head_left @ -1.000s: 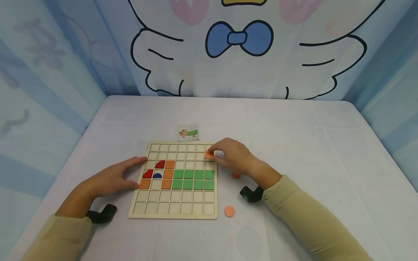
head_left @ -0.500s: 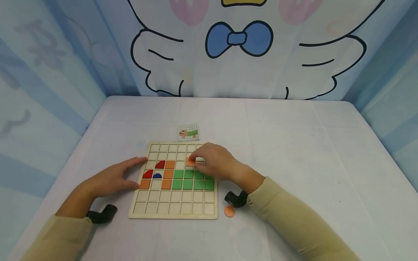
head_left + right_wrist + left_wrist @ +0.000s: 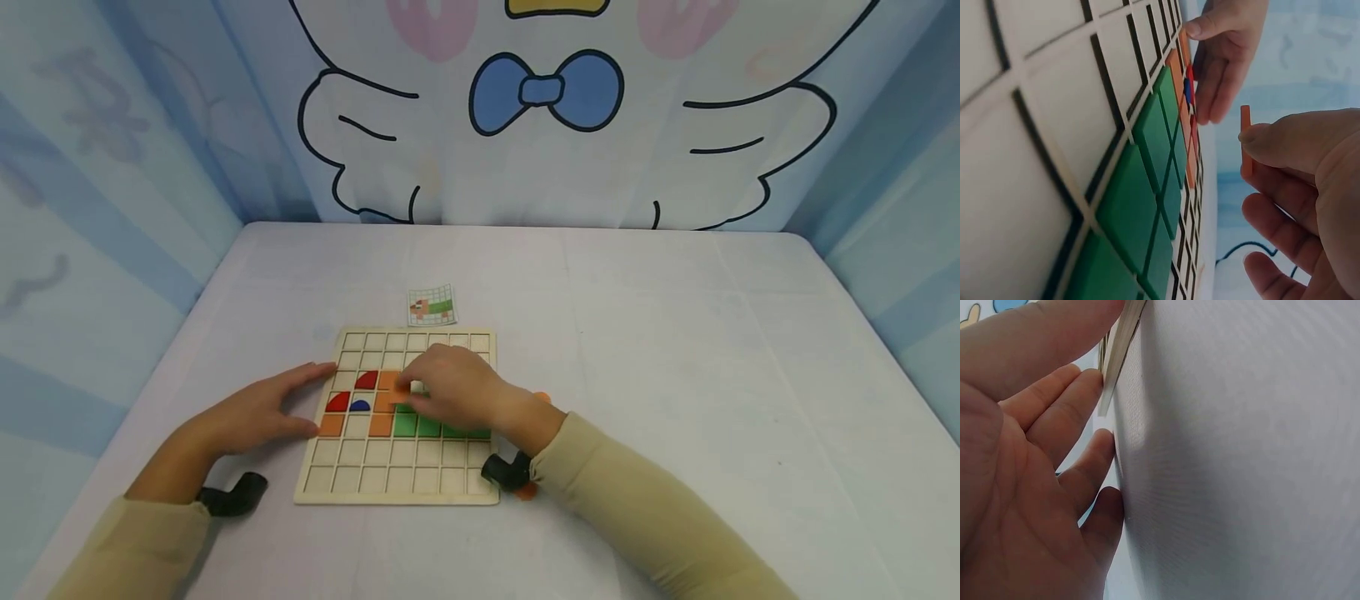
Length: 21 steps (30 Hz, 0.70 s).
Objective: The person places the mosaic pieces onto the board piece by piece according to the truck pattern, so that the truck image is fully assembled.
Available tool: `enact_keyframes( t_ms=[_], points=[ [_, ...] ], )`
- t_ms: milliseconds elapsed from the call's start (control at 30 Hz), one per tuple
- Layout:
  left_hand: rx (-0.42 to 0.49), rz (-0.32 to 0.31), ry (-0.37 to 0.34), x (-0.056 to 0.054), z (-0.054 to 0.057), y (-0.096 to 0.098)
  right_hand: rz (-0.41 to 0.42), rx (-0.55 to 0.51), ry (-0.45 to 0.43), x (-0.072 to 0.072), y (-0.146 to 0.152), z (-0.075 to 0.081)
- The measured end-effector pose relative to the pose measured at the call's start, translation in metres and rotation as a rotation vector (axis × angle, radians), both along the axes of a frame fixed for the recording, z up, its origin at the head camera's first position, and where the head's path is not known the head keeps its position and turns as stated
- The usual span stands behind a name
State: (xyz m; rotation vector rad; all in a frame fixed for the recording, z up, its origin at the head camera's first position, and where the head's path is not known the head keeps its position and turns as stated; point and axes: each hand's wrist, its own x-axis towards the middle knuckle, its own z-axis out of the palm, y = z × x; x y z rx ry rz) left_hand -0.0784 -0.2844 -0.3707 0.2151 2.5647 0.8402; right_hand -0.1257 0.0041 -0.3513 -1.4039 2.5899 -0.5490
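A wooden grid board (image 3: 397,481) lies on the table, with green square tiles (image 3: 406,425), orange square tiles (image 3: 380,425), two red rounded tiles (image 3: 338,402) and a blue half-round piece (image 3: 361,406) in its cells. My left hand (image 3: 258,408) touches the board's left edge with thumb and fingertips, fingers spread and fairly straight. Over the board, my right hand (image 3: 461,392) pinches an orange square tile (image 3: 1246,156) between thumb and finger. In the right wrist view this tile is held on edge, clear of the grid. The right hand hides some green tiles in the head view.
Behind the board lies a small picture card (image 3: 432,306) with a coloured grid design. Two orange round pieces, one farther back (image 3: 542,397) and one nearer (image 3: 527,492), are partly covered by the right arm. A printed curtain (image 3: 547,167) hangs behind the table.
My right hand has carried the orange square tile leftward and nearer across the board, from its upper right to above the orange column. The left hand stays at the board's left edge.
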Motion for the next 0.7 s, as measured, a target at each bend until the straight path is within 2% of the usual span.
enact_keyframes(
  t_ms=[200,567,700],
  points=[
    [0.013,-0.010,0.010,0.001,0.000,-0.001,0.033,0.050,0.046,0.006,-0.016,-0.004],
    [0.017,-0.014,0.014,0.001,-0.002,-0.003,0.041,0.084,0.033,0.013,-0.040,-0.011],
    [0.025,-0.023,0.027,0.002,-0.001,-0.003,0.054,0.090,0.057,0.015,-0.045,-0.016]
  ],
)
